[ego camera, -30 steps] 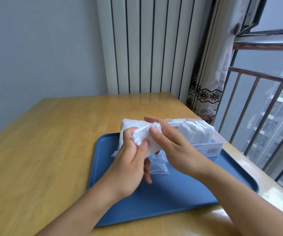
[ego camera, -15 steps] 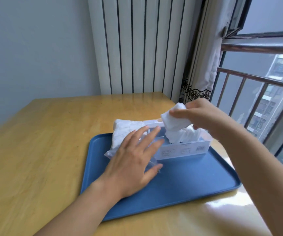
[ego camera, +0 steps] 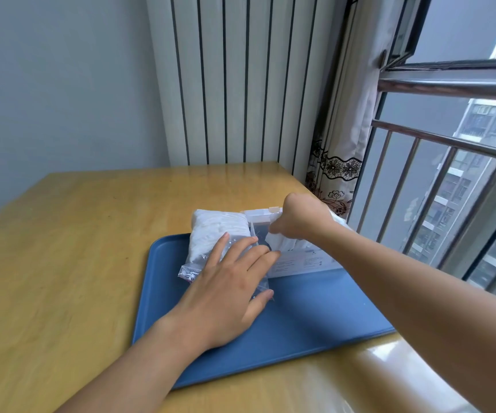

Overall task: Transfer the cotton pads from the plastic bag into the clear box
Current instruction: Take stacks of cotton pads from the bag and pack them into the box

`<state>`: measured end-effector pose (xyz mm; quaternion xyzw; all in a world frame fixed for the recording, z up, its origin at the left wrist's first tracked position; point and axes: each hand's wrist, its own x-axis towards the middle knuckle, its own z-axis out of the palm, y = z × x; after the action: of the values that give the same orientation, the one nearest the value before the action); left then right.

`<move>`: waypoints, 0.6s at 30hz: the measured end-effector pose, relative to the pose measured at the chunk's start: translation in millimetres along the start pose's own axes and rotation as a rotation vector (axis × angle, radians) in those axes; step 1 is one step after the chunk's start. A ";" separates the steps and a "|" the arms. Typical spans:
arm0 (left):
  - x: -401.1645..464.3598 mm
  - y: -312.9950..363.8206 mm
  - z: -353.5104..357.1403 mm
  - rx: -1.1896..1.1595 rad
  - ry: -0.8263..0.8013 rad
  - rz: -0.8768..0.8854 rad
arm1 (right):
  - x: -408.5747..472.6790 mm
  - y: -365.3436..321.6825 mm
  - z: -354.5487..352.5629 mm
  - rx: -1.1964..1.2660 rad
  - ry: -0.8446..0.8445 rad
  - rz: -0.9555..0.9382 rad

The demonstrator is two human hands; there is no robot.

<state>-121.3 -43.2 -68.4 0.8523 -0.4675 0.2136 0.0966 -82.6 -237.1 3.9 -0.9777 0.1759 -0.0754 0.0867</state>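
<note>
wooden table (ego camera: 76, 234) carries a blue tray (ego camera: 315, 311). right hand (ego camera: 302, 217) pinches pads (ego camera: 279, 241) over the box (ego camera: 297, 263); left hand (ego camera: 226, 290), fingers straight, presses the bag (ego camera: 217, 234) just left of it.

We see the plastic bag (ego camera: 211, 239), bulging with white cotton pads (ego camera: 220, 226), lying at the blue tray's far left. Just beside it stands the clear box (ego camera: 297, 260), upright, with more pads inside.

A pale wooden desk (ego camera: 91, 234) carries 1 blue tray (ego camera: 315, 317), set toward its right side near the window edge, lying flat.
</note>
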 end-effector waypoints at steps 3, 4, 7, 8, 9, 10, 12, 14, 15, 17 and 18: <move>0.0 1.3 0.2 -0.008 0.006 -0.006 | -0.3 1.4 6.7 0.018 0.001 -0.011; 0.0 1.5 0.3 -0.008 0.007 -0.006 | -0.7 1.7 9.2 0.004 0.008 -0.018; -0.5 2.1 0.0 -0.016 0.002 -0.016 | -2.9 4.6 15.8 -0.117 0.097 -0.049; -0.3 2.3 -0.1 -0.019 -0.002 -0.019 | -3.4 6.1 17.7 -0.169 0.133 -0.061; -0.3 2.6 -0.1 -0.020 -0.005 -0.020 | -2.9 7.9 19.6 -0.211 0.168 -0.073; -0.5 2.8 -0.2 -0.020 -0.008 -0.020 | -2.5 9.5 20.4 -0.231 0.198 -0.077; -0.8 3.4 0.2 -0.015 -0.006 -0.015 | -2.7 10.8 19.7 -0.218 0.229 -0.070; -0.7 3.8 0.8 -0.007 0.001 -0.006 | -5.5 10.0 15.5 -0.174 0.211 -0.068; -1.4 3.7 1.2 -0.005 0.002 -0.005 | -7.3 9.1 11.8 -0.120 0.200 -0.061; -1.9 3.2 0.7 -0.011 0.000 -0.004 | -12.1 7.5 -2.2 -0.009 0.196 -0.033; -1.4 2.9 0.3 -0.017 0.000 -0.001 | -15.0 8.2 -10.4 0.037 0.240 -0.046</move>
<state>-124.3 -43.8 -69.4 0.8518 -0.4686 0.2099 0.1039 -101.1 -240.8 10.6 -0.9636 0.1612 -0.1972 0.0815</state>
